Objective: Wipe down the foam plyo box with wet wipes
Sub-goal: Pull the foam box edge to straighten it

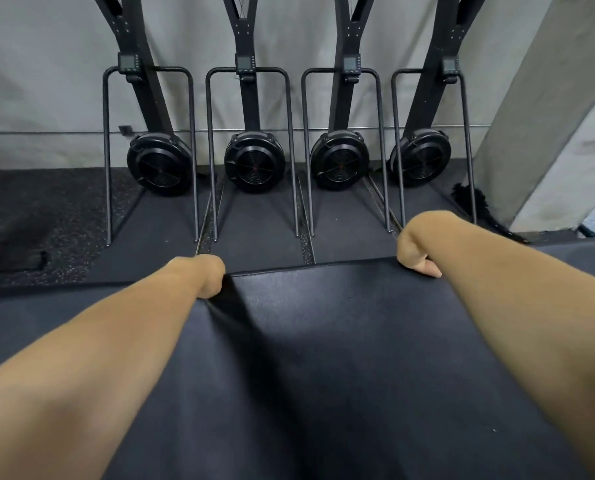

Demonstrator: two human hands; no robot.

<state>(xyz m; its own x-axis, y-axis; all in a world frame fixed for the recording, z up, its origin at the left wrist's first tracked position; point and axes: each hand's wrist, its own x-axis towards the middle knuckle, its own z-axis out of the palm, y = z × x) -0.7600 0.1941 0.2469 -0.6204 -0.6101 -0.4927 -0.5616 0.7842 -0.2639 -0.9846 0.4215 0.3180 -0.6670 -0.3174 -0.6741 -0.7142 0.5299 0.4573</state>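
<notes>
The black foam plyo box point(317, 341) fills the lower middle of the head view, its top face towards me. Both my arms reach across it to its far edge. My left hand point(208, 275) is bent over the far left corner, fingers curled down behind the edge and hidden. My right hand point(415, 251) grips the far right corner, fingers curled over the edge with fingertips showing on top. No wet wipe is visible.
Four black ski machines stand in a row against the grey wall, with fan wheels point(254, 161) low and metal frame legs point(197, 188) on dark floor mats. A grey concrete pillar point(548, 116) rises at right. A black feather duster point(476, 206) lies by its foot.
</notes>
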